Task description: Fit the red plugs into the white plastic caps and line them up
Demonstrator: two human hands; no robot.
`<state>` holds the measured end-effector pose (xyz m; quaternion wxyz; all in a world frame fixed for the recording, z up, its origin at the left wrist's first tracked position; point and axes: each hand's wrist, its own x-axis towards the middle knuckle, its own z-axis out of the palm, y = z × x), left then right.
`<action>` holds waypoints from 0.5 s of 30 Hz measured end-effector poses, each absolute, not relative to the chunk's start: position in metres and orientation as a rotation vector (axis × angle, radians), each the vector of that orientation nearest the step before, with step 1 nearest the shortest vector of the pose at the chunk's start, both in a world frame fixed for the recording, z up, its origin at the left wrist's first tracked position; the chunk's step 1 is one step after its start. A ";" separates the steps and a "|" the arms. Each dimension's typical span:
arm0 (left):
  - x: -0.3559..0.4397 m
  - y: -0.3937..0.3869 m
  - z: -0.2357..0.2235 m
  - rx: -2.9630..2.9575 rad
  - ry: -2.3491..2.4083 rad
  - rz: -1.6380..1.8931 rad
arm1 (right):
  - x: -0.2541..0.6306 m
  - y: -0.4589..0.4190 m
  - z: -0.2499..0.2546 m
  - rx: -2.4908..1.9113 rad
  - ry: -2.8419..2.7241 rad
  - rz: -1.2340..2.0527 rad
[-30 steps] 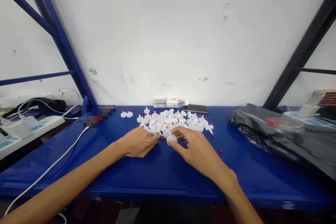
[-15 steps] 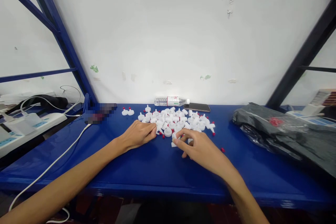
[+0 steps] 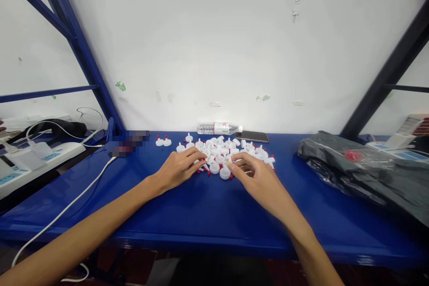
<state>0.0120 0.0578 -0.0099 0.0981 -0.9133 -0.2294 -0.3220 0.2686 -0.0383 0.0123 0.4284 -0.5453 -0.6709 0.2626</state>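
Note:
A pile of white nozzle caps (image 3: 219,145) with small red tip caps among them lies on the blue table. My left hand (image 3: 181,167) is at the pile's left front, thumb and fingers pinched around a small red tip cap (image 3: 204,159) that barely shows. At the front of the pile, my right hand (image 3: 259,178) is closed, its thumb and forefinger on the spout of a white nozzle cap (image 3: 225,173) whose wide base faces down. Beyond the left hand, two nozzle caps with red tips (image 3: 163,141) stand upright, apart from the pile.
Behind the pile, a clear water bottle (image 3: 214,128) lies by a phone (image 3: 252,136). Grey plastic bags (image 3: 348,165) cover the right side. On the left are a power strip (image 3: 63,154) and a white cable (image 3: 72,208). Part of another person's hand (image 3: 2,127) shows at the left edge.
My right hand has moved forward to the pile and stood a nozzle cap with its base down. The left hand's fingers, curled before, now pinch a red tip cap.

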 end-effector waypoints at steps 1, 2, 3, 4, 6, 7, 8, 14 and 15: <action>0.013 0.058 -0.010 -2.687 -0.672 -1.004 | 0.268 -0.038 0.011 -1.397 -1.682 0.593; 0.013 0.057 -0.010 -2.668 -0.669 -1.057 | 0.267 -0.037 0.010 -1.427 -1.701 0.531; 0.014 0.057 -0.010 -2.650 -0.668 -1.105 | 0.266 -0.036 0.009 -1.446 -1.728 0.478; 0.014 0.056 -0.009 -2.633 -0.670 -1.145 | 0.265 -0.036 0.008 -1.453 -1.759 0.440; 0.015 0.055 -0.007 -2.604 -0.671 -1.204 | 0.264 -0.036 0.007 -1.445 -1.806 0.405; 0.015 0.054 -0.006 -2.594 -0.665 -1.220 | 0.263 -0.035 0.006 -1.441 -1.820 0.395; 0.014 0.054 -0.005 -2.588 -0.652 -1.228 | 0.262 -0.035 0.006 -1.440 -1.828 0.382; 0.014 0.055 -0.008 -2.601 -0.525 -1.149 | 0.258 -0.035 0.006 -1.423 -1.879 0.248; 0.014 0.055 -0.009 -2.603 -0.505 -1.132 | 0.258 -0.035 0.006 -1.418 -1.889 0.227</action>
